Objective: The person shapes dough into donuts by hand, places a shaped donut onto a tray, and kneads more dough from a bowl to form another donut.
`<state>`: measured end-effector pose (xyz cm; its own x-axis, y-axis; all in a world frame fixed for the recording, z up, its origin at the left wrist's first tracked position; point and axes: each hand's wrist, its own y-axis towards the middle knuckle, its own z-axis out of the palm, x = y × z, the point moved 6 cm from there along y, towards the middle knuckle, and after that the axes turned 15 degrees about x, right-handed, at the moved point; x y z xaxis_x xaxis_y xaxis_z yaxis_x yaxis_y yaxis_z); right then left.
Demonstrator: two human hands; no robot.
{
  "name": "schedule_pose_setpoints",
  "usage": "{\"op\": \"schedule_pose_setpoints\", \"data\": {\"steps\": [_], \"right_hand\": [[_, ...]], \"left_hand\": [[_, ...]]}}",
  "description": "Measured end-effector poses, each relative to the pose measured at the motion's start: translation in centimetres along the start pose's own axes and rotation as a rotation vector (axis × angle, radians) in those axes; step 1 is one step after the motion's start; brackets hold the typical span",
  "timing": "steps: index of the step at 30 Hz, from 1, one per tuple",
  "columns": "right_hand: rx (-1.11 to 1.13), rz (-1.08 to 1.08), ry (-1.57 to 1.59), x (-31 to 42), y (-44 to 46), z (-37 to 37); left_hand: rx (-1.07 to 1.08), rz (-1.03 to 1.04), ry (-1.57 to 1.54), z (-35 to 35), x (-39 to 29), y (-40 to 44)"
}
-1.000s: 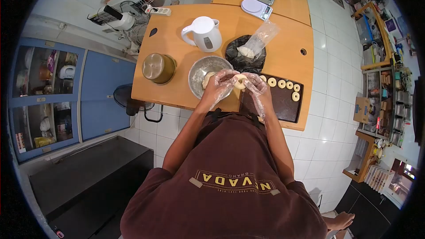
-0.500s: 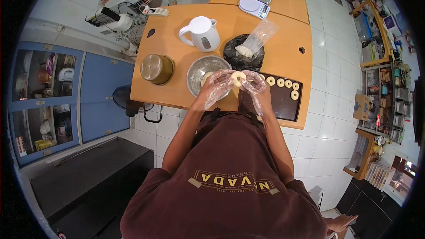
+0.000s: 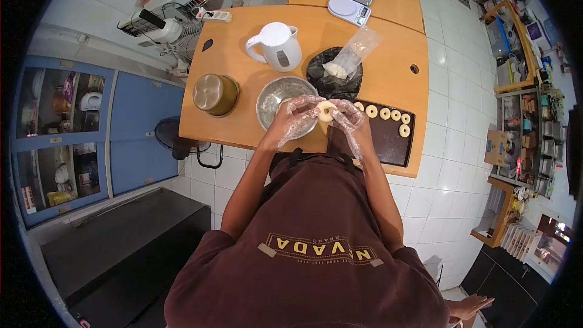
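Between my two floury hands is a pale dough ring with a hole in its middle. My left hand grips its left side, above the right part of a metal bowl. My right hand pinches the ring's right side, over the left part of a dark baking tray. Several small dough rings lie along the tray's far and right edges. My left hand mostly hides what lies in the bowl.
Beyond the bowl stands a white kettle. A gold pot is at the left. A clear bag lies on black plastic; a white scale sits farther back. Another person's hand shows at the lower right.
The fingers of my right hand, apart from the ring half a second ago, are back on its right side. The other person's hand at the lower right has shifted slightly.
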<state>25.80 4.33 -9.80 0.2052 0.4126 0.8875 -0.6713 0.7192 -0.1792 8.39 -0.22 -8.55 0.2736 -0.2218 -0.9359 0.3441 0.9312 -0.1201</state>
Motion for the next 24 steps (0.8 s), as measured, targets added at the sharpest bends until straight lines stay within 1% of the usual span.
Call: {"op": "schedule_pose_setpoints", "data": {"steps": [3,6,9,12,15,18,21,24], "right_hand": [[0.001,0.005,-0.021,-1.1,0.2,-0.6],[-0.005,-0.023,-0.02,-0.9,0.2,-0.6],[-0.036,-0.039,0.012,-0.8,0.0,-0.4],[-0.044,-0.055,0.06,-0.7,-0.1,-0.6],[-0.032,-0.044,0.068,-0.8,-0.2,-0.7],[-0.019,-0.01,0.076,-0.9,-0.4,-0.6],[-0.013,-0.017,0.077,-0.9,-0.3,-0.3],[-0.013,-0.01,0.043,-1.2,-0.1,-0.2]], "left_hand": [[-0.018,-0.032,0.16,-0.3,-0.9,0.0],[-0.069,0.04,0.167,-0.1,-1.2,0.1],[-0.108,0.039,0.05,-0.9,0.8,0.0],[-0.105,0.06,-0.136,-0.9,2.2,0.1],[-0.106,0.065,-0.048,0.0,2.1,0.3],[-0.102,-0.023,-0.065,-0.4,2.8,-0.2],[-0.097,-0.025,-0.141,-0.7,3.0,-0.5],[-0.067,0.007,-0.284,-1.0,3.1,-0.7]]}}
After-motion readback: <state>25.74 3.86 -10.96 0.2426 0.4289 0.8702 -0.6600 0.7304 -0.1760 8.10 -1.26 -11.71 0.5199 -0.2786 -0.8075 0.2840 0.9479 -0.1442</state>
